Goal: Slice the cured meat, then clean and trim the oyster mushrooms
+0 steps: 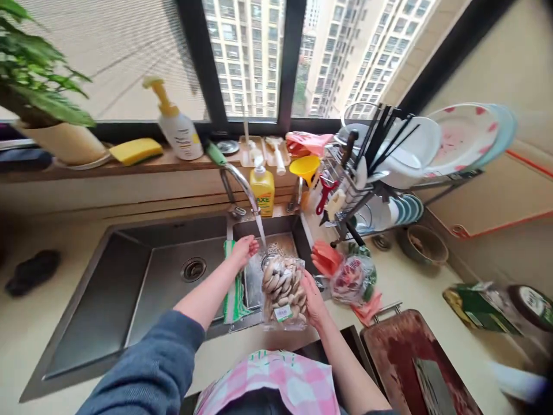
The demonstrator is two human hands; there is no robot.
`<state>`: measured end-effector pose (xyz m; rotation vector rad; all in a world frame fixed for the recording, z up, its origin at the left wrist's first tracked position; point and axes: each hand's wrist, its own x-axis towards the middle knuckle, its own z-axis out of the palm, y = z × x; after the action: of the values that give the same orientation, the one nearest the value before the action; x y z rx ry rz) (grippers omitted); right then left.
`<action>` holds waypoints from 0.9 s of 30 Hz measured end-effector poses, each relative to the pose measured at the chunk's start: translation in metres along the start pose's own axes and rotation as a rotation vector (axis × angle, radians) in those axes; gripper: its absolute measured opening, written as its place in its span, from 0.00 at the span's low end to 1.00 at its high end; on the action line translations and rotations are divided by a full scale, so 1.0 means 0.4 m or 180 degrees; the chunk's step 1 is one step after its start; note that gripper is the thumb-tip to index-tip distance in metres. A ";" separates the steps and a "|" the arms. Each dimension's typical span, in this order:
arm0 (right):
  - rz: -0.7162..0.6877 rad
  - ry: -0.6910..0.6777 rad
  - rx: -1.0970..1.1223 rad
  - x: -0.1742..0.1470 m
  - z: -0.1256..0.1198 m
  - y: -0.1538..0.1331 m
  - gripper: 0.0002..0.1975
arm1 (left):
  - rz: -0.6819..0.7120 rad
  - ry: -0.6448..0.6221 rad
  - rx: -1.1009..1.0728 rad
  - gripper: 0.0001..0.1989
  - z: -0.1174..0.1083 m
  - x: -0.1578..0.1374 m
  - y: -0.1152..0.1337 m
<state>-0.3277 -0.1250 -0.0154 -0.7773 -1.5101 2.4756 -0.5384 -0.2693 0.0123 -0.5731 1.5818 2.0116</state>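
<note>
My right hand [314, 301] grips the side of a clear plastic bag of what look like mushrooms [283, 288], with a white and green label near its bottom. The bag is held over the front of the small sink basin [298, 239]. Beside the running water, my left hand [245, 251] holds nothing, its fingers loosely bent and a little apart. Water falls from the curved faucet [244, 184] into the small basin. A green and white striped cloth [233, 300] hangs over the divider, under my left forearm.
The large basin [173, 300] lies left. A yellow detergent bottle [262, 190] stands behind the faucet. On the right are a dish rack [345, 202], pink rubber gloves [326, 258], a plastic-wrapped vegetable bundle [352, 276] and a cutting board [389, 346] with a cleaver [432, 383].
</note>
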 end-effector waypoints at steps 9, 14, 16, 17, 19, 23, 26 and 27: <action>-0.0120 0.0189 -0.0318 -0.008 -0.032 0.036 0.23 | 0.0456 -0.0275 0.0304 0.05 0.135 0.072 0.149; -0.0149 0.0174 -0.0310 0.014 -0.037 0.032 0.25 | 0.0435 -0.0389 0.0344 0.06 0.156 0.062 0.103; -0.0197 0.0225 -0.0358 0.017 -0.049 0.028 0.25 | 0.0418 -0.0282 0.0265 0.06 0.151 0.062 0.097; -0.0211 0.0243 -0.0377 0.017 -0.054 0.024 0.25 | 0.0414 -0.0277 0.0241 0.07 0.144 0.059 0.093; -0.0227 0.0240 -0.0382 0.016 -0.061 0.014 0.25 | 0.0402 -0.0416 0.0323 0.10 0.120 0.041 0.076; -0.0328 0.0213 -0.0370 0.020 -0.055 -0.013 0.25 | -0.0251 -0.1222 0.0776 0.14 0.047 -0.052 -0.032; -0.0472 0.0311 -0.0453 0.022 -0.036 -0.027 0.24 | -0.1188 -0.2056 0.0291 0.24 -0.005 -0.133 -0.136; -0.0456 0.0289 -0.0491 0.020 -0.029 -0.030 0.24 | -0.1276 -0.2143 -0.0049 0.26 -0.016 -0.154 -0.165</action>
<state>-0.3306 -0.1070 -0.0121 -0.7646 -1.6760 2.2128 -0.4489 -0.2714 -0.0014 -0.1589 0.9563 1.6625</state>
